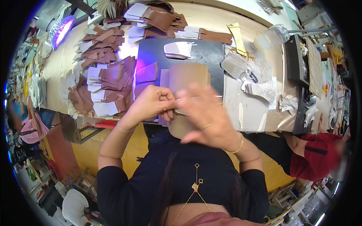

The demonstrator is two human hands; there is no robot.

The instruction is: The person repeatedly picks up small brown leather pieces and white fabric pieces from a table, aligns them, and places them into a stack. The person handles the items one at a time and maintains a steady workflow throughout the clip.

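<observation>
Near the front edge of the surface, my left grip is pressed together at thumb and fingertips — whether around anything, I cannot tell. My right grip, blurred, is spread. The tan curved board lies beneath both — jutting past that edge.

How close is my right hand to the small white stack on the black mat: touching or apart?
Apart. The head view shows part of the tan panel between the right hand and the white stack.
</observation>
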